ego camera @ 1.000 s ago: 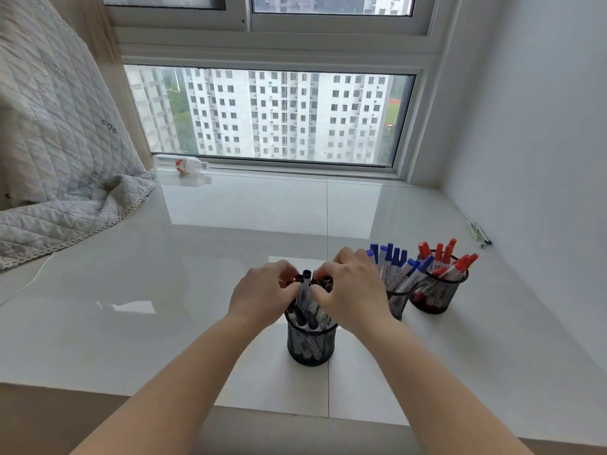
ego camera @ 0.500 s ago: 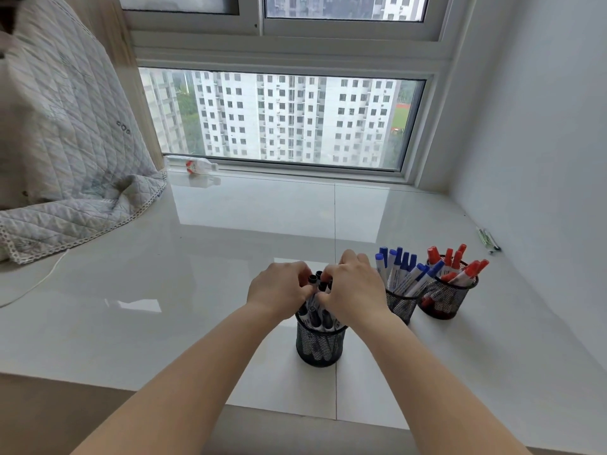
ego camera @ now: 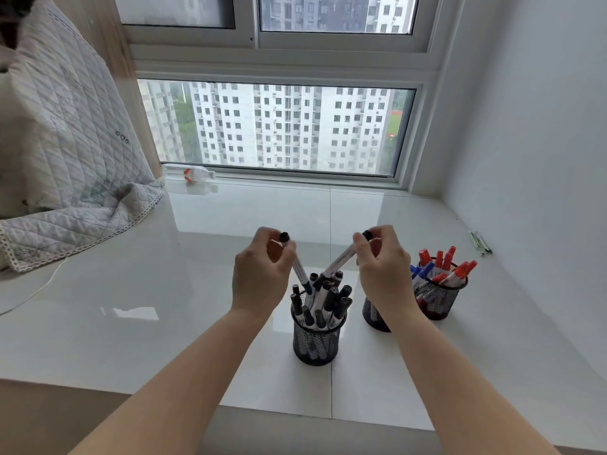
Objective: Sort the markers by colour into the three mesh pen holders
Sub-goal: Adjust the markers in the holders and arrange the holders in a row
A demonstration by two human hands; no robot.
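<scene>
Pinching a black-capped marker (ego camera: 300,269) in the left hand (ego camera: 261,274) and another marker (ego camera: 340,261) in the right hand (ego camera: 382,267), each grip clamped, above the nearest mesh holder (ego camera: 316,343) on the bench (ego camera: 164,290).

Three mesh pen holders (ego camera: 316,344), two hands (ego camera: 261,274), one bottle (ego camera: 189,174)

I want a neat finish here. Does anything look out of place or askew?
Yes. A plastic bottle lies on its side by the window, and a small green item lies loose by the right wall. Each hand holds a black marker tilted above the black holder.
</scene>
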